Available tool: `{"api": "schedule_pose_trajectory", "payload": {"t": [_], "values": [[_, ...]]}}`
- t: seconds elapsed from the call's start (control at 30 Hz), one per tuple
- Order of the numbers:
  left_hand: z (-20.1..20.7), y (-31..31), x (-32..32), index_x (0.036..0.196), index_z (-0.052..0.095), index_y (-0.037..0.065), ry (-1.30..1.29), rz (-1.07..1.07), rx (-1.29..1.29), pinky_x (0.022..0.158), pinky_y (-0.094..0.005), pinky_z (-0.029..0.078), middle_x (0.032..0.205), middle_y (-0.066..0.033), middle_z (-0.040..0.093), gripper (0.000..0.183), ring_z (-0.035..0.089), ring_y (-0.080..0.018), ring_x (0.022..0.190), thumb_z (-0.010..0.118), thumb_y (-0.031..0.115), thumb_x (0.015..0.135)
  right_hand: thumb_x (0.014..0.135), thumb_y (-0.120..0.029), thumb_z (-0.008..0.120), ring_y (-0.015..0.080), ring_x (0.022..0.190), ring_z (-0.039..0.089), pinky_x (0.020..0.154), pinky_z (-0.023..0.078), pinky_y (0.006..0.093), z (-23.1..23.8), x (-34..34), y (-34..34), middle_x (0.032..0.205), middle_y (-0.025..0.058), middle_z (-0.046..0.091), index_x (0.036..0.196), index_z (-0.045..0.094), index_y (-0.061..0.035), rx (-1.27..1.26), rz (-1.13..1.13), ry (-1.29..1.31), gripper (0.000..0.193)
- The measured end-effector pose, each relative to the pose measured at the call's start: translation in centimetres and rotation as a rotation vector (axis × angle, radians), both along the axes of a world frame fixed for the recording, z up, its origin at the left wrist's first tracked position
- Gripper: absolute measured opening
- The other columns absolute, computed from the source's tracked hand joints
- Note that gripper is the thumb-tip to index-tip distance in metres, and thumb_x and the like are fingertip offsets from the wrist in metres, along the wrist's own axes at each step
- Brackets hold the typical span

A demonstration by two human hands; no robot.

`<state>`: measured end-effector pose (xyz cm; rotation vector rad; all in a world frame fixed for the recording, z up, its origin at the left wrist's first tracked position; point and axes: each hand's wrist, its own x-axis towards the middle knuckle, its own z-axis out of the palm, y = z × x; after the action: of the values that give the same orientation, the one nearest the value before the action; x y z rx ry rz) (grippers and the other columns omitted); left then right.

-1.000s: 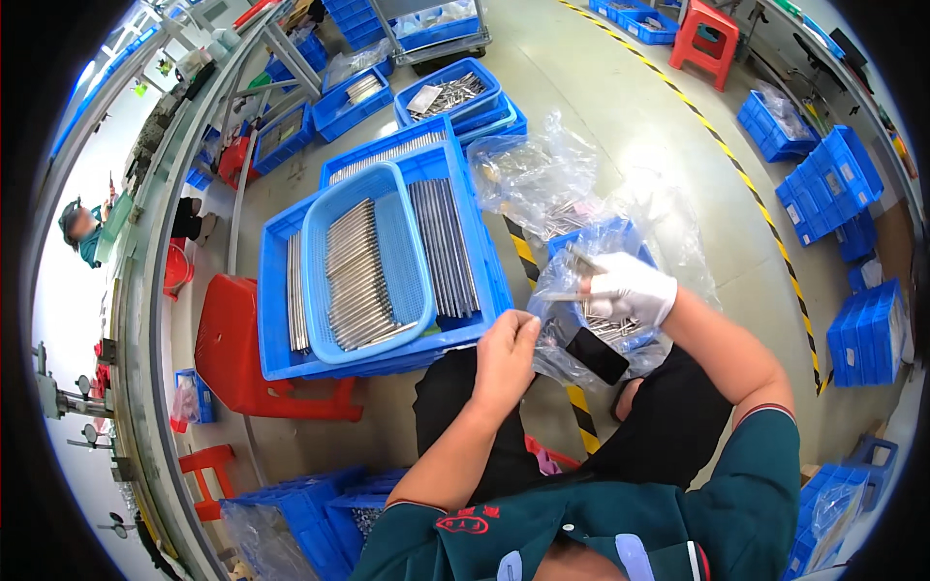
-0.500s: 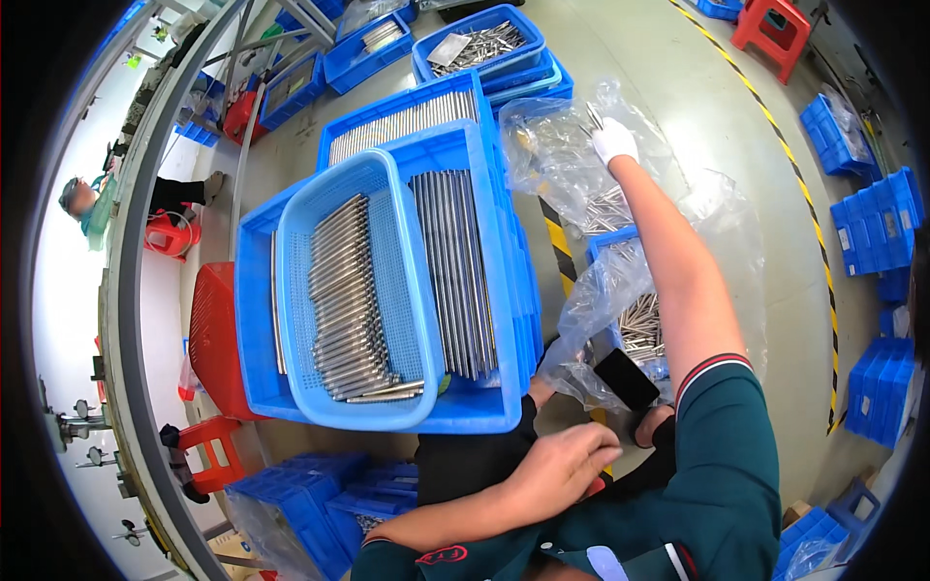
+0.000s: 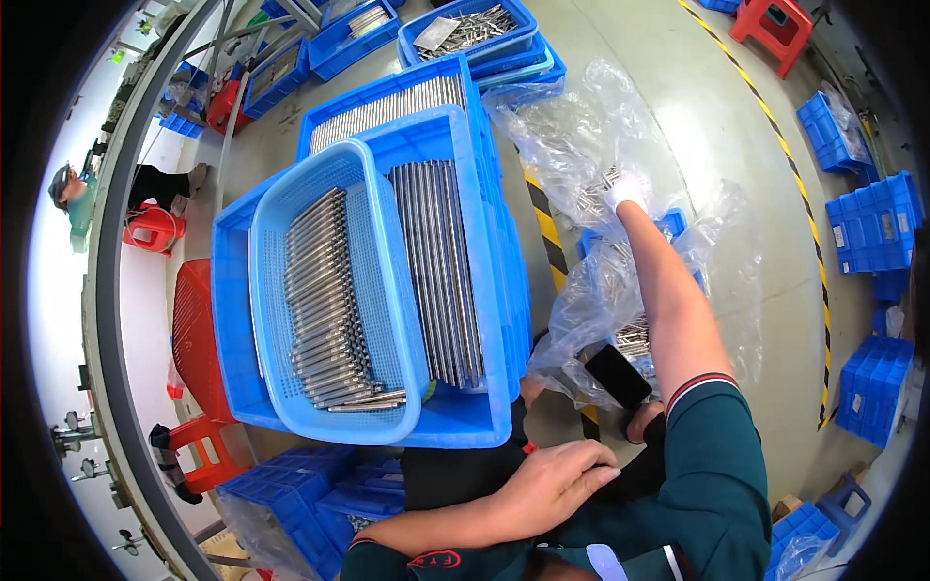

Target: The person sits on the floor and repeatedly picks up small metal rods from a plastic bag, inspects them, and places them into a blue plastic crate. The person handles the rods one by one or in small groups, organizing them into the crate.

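My right hand [image 3: 632,190], in a white glove, reaches far forward to a pile of short metal pins [image 3: 593,199]. The pins lie in clear plastic sheeting [image 3: 557,126] at the far end of a blue crate [image 3: 672,224]. The glove touches or nearly touches them; its fingertips are hidden. Bare, my left hand [image 3: 562,484] rests near my lap with its fingers curled together, and no object shows in it. In front of me, a light blue basket [image 3: 397,281] with slim metal rods [image 3: 325,300] sits tilted on a large blue crate [image 3: 228,320].
Long metal rods [image 3: 436,271] lie in the large crate, right of the basket. A black phone [image 3: 617,377] lies by the plastic near my foot. Blue crates [image 3: 872,228] line the right side. Red stools [image 3: 199,450] stand at left, and another person [image 3: 82,203] sits beyond a frame.
My right hand has come back toward me and down to the pins in the plastic. My left hand stays near my lap. The view has shifted slightly.
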<state>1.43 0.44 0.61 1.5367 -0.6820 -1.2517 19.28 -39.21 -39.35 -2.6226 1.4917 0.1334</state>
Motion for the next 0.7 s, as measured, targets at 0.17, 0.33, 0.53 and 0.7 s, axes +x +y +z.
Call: {"api": "schedule_pose_trajectory", "payload": {"t": [0.17,0.33,0.53,0.7], "values": [[0.0,0.3,-0.4,0.094,0.058,-0.001,-0.039,0.015,-0.010,0.065,-0.0301,0.047,0.081,-0.0109,0.059,0.014,0.059,-0.0207,0.072,0.056,0.013,0.089,0.083,-0.025,0.051,0.0303,0.104,0.058,0.091,0.044,0.0391,6.6,-1.4,0.0,0.110,0.0195,0.061,0.118,0.058,-0.0039,0.270,0.145,-0.043,0.042],[-0.4,1.3,-0.9,0.096,0.059,-0.002,0.086,0.160,-0.037,0.067,-0.0232,0.045,0.082,-0.0022,0.058,0.017,0.053,-0.0084,0.074,0.057,0.014,0.090,0.085,-0.032,0.054,0.0256,0.074,0.062,0.068,0.051,0.0387,14.9,-3.9,5.6,0.078,0.0119,0.064,0.098,0.061,-0.0043,1.170,-0.087,-0.550,0.031],[-1.4,-0.1,-1.1,0.091,0.051,0.006,0.681,0.399,-0.266,0.051,-0.0189,0.032,0.066,-0.0013,0.050,0.021,0.043,-0.0068,0.055,0.045,0.026,0.097,0.089,-0.026,0.055,0.0188,0.064,0.060,0.059,0.050,0.0314,28.5,-11.9,11.4,0.071,0.0067,0.059,0.086,0.056,-0.0076,1.721,-0.184,-1.082,0.018],[-3.0,-2.2,-1.9,0.086,0.047,0.009,0.885,0.716,-0.307,0.067,-0.0334,0.047,0.078,-0.0079,0.058,0.030,0.054,-0.0181,0.067,0.038,0.035,0.099,0.093,-0.024,0.051,0.0165,0.069,0.059,0.062,0.050,0.0299,35.8,-18.4,19.0,0.077,0.0064,0.058,0.090,0.053,-0.0061,1.711,0.045,-1.224,0.018]]}}
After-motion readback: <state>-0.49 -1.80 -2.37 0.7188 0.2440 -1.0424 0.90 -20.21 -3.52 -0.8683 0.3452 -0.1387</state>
